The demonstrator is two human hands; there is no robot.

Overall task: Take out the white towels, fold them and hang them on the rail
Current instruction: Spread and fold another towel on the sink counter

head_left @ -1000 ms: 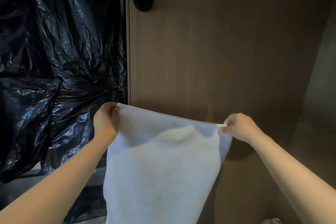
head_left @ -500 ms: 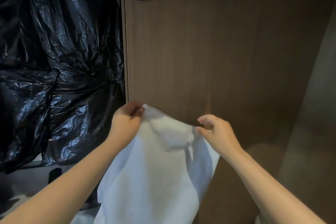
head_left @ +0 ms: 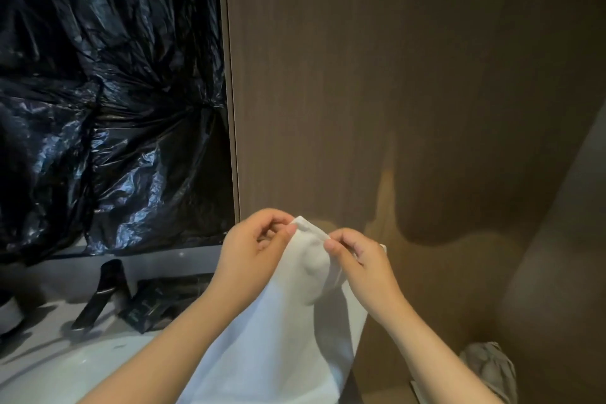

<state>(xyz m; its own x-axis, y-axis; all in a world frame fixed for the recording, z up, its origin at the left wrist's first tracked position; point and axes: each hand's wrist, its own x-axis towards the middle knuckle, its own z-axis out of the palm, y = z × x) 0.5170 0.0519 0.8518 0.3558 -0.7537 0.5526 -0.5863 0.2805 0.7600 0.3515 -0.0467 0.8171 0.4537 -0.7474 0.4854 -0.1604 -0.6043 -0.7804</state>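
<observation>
- Head view: the left hand (head_left: 255,243) and the right hand (head_left: 360,262) each pinch the top edge of the towel (head_left: 288,338), thumb against fingertips. The hands are close together. The cloth hangs between the forearms, in front of the wooden panel (head_left: 393,75).
- Both pinches look light and take only a little cloth. If one slips, I judge the fold drops open and the layers go uneven.
- The edge bunches between the hands, so the corners may not meet squarely, which would skew the fold.
- The towel's lower end runs out of frame just beside the basin (head_left: 65,367) and near the tap (head_left: 98,295). It could drag over a wet rim or snag on the tap.
- No rail shows here. Reaching it likely means turning, and a loosely held fold may come apart on the way.
</observation>
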